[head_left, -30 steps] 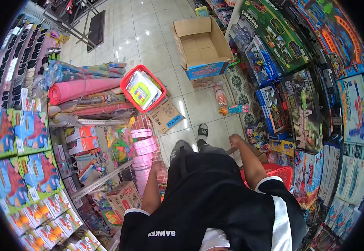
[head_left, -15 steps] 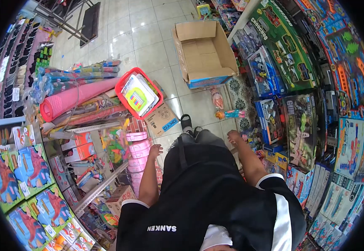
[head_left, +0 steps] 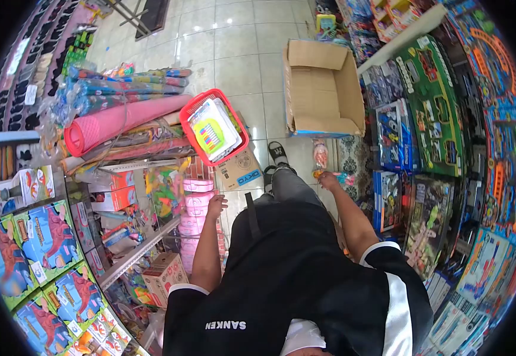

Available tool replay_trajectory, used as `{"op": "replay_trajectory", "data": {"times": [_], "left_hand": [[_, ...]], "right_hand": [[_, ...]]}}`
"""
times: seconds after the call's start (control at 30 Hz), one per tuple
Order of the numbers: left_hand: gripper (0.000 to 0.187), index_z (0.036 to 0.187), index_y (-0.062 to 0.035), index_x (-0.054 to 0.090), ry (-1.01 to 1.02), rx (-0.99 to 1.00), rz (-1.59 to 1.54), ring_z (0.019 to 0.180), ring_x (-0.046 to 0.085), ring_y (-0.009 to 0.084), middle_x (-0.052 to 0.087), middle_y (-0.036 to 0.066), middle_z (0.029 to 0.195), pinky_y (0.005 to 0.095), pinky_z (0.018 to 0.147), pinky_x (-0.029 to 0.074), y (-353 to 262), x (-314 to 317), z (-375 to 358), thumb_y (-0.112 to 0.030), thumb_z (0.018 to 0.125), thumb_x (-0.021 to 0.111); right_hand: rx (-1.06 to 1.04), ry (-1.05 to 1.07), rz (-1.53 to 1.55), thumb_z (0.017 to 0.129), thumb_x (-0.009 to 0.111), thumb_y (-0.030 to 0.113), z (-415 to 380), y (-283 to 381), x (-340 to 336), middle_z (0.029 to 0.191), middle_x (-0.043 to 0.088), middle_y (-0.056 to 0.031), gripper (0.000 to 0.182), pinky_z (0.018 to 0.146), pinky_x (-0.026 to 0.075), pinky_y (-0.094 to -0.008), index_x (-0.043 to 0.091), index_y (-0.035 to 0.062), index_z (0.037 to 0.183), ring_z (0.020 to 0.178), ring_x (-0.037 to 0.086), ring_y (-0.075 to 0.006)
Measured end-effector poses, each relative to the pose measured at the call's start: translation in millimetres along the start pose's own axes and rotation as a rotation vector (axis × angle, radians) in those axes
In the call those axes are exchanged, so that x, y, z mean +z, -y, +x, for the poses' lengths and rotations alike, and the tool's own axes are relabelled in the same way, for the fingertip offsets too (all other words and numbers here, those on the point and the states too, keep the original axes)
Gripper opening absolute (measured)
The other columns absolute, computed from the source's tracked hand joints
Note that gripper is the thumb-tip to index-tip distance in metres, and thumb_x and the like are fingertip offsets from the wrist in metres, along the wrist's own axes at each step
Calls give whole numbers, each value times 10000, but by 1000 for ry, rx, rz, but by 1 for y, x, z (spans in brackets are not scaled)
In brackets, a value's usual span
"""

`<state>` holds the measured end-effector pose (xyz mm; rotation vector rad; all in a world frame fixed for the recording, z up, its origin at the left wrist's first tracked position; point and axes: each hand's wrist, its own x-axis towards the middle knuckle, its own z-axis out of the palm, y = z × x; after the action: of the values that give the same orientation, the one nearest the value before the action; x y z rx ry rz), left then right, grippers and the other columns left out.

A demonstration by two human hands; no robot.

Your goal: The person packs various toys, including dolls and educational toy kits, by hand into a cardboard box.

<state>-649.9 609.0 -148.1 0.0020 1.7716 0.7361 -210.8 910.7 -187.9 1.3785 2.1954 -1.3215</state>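
Note:
My left hand [head_left: 217, 206] hangs at my left side, fingers loosely spread and holding nothing, beside a stack of pink plastic containers [head_left: 197, 209]. On the other side, my right hand [head_left: 330, 180] is held low with slightly bent fingers; I see nothing in it. From this angle it overlaps a small packaged doll [head_left: 346, 178] on the floor. Another packaged doll [head_left: 320, 155] lies just beyond. Farther ahead stands an open cardboard box [head_left: 319, 89], its inside bare. A red basket [head_left: 245, 142] with packaged goods rests on a carton [head_left: 238, 171] ahead to the left.
Pink rolled material [head_left: 130, 126] and plastic-wrapped bundles [head_left: 121, 89] lie left of the basket. Boxed toys [head_left: 47, 234] line the left shelves. On the right, toy boxes [head_left: 430, 107] stand close to the aisle. Tiled floor [head_left: 232, 71] runs ahead between them.
The basket, cardboard box and dolls have shifted right in view as my head turned. My feet have moved in a step. My right hand now overlaps a doll in view.

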Motion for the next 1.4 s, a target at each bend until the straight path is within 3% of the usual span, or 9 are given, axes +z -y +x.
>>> {"op": "replay_trajectory", "data": {"times": [0.1, 0.27, 0.63, 0.83, 0.97, 1.07, 1.17, 1.3, 1.4], "left_hand": [[263, 1097, -66, 565, -38, 7, -57, 647, 621, 149, 659, 70, 905, 261, 501, 400, -9, -9, 5, -251, 942, 462], [252, 1080, -50, 574, -102, 70, -86, 655, 616, 150, 656, 73, 907, 270, 518, 418, -40, -14, 16, -234, 941, 473], [241, 1035, -6, 599, -75, 481, -83, 713, 594, 127, 641, 68, 899, 255, 668, 486, -159, 36, 61, -204, 941, 499], [254, 1076, -25, 589, 80, 575, -14, 762, 582, 122, 644, 67, 921, 257, 698, 475, -257, 110, 38, -221, 952, 485], [320, 1155, -30, 563, 161, 602, 96, 865, 602, 185, 638, 100, 1015, 296, 797, 468, -299, 153, 41, -257, 936, 515], [496, 1266, -22, 476, 107, 655, 240, 1058, 573, 306, 554, 195, 1204, 369, 912, 434, -325, 189, 53, -337, 892, 558], [513, 1289, -27, 449, -76, 700, 455, 1023, 570, 234, 598, 170, 1124, 330, 903, 419, -331, 218, 86, -349, 903, 552], [584, 1279, 10, 446, 4, 545, 319, 1143, 511, 363, 530, 261, 1217, 396, 963, 385, -375, 238, 76, -428, 898, 508], [521, 1243, 18, 474, -61, 580, 373, 1097, 533, 379, 569, 255, 1150, 396, 931, 403, -373, 253, 85, -400, 933, 457]], "right_hand": [[-346, -120, -402, 786, 551, 259, 43, 30, -6, 755, 654, -100, 262, 553, 514, -324, 645, 42, 899, 653, 644, -204], [19, 1, 55, 819, 562, 271, 94, 123, -33, 792, 657, -114, 285, 717, 502, -342, 631, 43, 977, 721, 650, -221], [-125, 483, 380, 918, 521, 239, 83, 279, -138, 983, 627, -46, 328, 745, 473, -298, 547, 40, 1178, 839, 599, -129], [-182, -219, 575, 906, 535, 154, 76, 249, -190, 904, 648, -65, 226, 722, 467, -266, 587, 8, 1071, 764, 581, -119], [-146, -922, -298, 822, 592, 134, 66, 217, -256, 1194, 517, -221, 401, 878, 412, -417, 497, -5, 1186, 1035, 513, -349], [90, -1005, -376, 822, 606, 164, 70, 199, -289, 1281, 405, -284, 552, 942, 365, -456, 383, -25, 1291, 1172, 396, -419], [183, -809, -65, 844, 591, 207, 100, 133, -285, 1288, 380, -329, 639, 978, 348, -467, 291, -47, 1348, 1205, 380, -442], [189, -625, 71, 887, 531, 234, 106, 111, -288, 1276, 442, -296, 547, 1003, 345, -446, 360, -48, 1324, 1185, 427, -431], [243, -641, 92, 895, 505, 192, 106, 107, -282, 1010, 580, -291, 331, 830, 433, -468, 524, -63, 1107, 969, 547, -444]]}}
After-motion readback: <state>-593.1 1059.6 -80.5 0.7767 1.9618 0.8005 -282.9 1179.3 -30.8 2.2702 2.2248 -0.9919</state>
